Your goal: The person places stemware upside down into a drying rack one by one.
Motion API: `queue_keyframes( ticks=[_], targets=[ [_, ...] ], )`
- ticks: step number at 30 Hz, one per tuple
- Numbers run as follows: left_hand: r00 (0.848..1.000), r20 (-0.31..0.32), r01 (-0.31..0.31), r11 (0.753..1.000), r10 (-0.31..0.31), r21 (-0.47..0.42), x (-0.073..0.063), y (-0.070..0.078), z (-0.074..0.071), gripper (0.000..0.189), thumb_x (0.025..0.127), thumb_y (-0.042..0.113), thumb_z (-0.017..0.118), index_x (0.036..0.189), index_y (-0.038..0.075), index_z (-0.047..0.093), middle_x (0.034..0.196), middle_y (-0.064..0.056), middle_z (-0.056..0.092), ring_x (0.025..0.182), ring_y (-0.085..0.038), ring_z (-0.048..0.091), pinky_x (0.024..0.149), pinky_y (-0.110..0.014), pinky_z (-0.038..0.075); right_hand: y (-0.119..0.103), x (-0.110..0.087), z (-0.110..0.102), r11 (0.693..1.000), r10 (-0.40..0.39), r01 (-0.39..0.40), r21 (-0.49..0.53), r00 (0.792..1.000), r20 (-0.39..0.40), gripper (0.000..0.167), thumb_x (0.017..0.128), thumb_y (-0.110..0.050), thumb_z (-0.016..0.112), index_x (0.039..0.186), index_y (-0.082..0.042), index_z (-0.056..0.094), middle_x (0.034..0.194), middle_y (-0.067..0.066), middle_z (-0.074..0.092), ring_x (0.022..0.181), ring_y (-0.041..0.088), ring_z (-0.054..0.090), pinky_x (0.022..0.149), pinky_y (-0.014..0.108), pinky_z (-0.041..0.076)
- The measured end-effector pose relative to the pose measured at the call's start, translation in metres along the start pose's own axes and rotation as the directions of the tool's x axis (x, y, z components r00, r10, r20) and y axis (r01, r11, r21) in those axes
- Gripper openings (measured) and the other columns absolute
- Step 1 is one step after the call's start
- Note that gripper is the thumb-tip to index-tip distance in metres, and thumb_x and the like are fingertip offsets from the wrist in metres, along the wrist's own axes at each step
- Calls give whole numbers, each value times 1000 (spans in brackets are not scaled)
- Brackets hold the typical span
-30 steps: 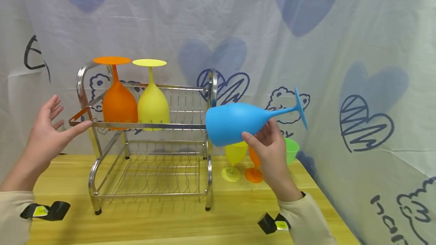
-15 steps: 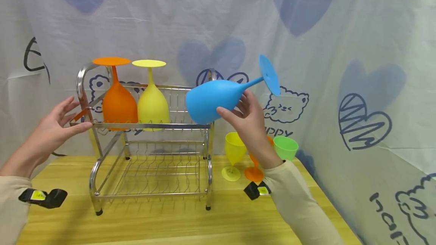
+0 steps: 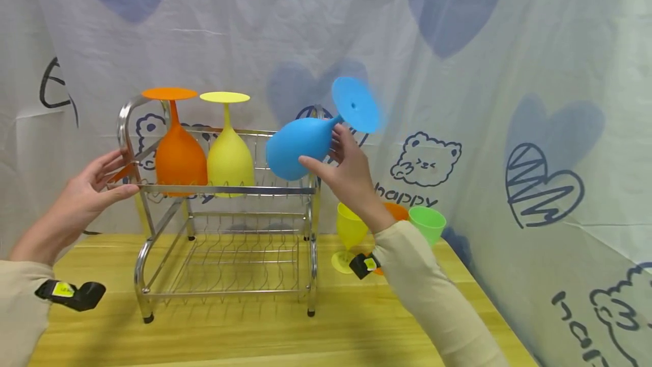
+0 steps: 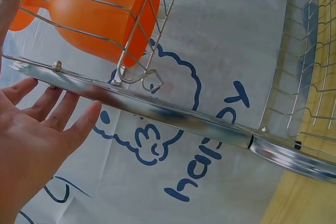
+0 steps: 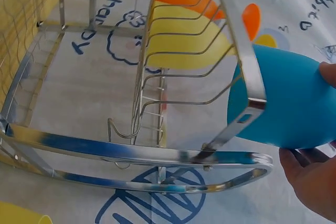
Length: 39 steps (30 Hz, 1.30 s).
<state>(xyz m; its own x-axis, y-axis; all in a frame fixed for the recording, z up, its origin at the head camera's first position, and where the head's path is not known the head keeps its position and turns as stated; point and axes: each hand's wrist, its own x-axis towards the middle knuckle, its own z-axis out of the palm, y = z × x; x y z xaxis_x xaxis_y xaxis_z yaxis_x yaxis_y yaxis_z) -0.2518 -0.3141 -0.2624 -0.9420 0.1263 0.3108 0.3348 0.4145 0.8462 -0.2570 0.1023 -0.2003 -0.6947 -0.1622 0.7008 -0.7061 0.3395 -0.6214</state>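
Note:
In the head view my right hand grips a blue plastic wine glass, thumb on the near side of the bowl and fingers behind it. The glass tilts mouth-down to the left, foot up to the right, above the upper tier's right end. My left hand touches the left corner of the metal dish rack, its thumb along the front rail and fingertips at the side post. An orange wine glass and a yellow wine glass stand upside down on the upper tier.
A yellow glass, an orange glass and a green glass stand upright on the wooden table right of the rack. My right forearm partly hides the orange one. A patterned white cloth hangs behind.
My right hand has carried the blue wine glass left and up over the rack, turning its foot upward and toward the camera. My left fingers have come in against the rack's side post.

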Motion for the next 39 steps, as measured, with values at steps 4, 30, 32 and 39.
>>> queue_keyframes(
  ticks=[4, 30, 32, 39],
  targets=[
    [1000, -15, -15, 1000, 15, -10, -1, -1, 1, 76, 101, 20, 53, 156, 28, 0, 161, -3, 4, 145, -33, 3, 106, -70, 1, 1, 8, 9, 998, 23, -20, -63, 998, 54, 71, 84, -14, 77, 142, 0, 38, 142, 19, 45, 123, 33, 51, 101, 38, 44],
    [993, -47, -106, 994, 106, 12, -3, -13, 6, 69, 104, 15, 45, 156, 26, 2, 161, -1, 9, 135, -10, 27, 103, -9, 26, -2, 42, 47, 934, 261, -163, -317, 918, 297, 78, 95, -31, 62, 152, -2, 17, 149, 18, 37, 131, 31, 44, 102, 42, 43],
    [994, -49, -101, 995, 101, 12, -4, -12, 7, 68, 104, 16, 45, 156, 27, 2, 161, -1, 8, 137, -11, 25, 103, -9, 25, -1, 44, 49, 926, 279, -169, -338, 909, 310, 76, 96, -31, 61, 152, 0, 19, 146, 19, 40, 128, 30, 46, 101, 40, 45],
    [993, -54, -108, 994, 107, -9, -4, -12, 8, 68, 104, 15, 44, 156, 26, 2, 161, -3, 8, 138, -12, 24, 106, -11, 23, 0, 45, 52, 892, 349, -200, -404, 874, 338, 70, 96, -32, 61, 148, 1, 26, 141, 19, 45, 123, 30, 51, 95, 38, 49]
  ],
)
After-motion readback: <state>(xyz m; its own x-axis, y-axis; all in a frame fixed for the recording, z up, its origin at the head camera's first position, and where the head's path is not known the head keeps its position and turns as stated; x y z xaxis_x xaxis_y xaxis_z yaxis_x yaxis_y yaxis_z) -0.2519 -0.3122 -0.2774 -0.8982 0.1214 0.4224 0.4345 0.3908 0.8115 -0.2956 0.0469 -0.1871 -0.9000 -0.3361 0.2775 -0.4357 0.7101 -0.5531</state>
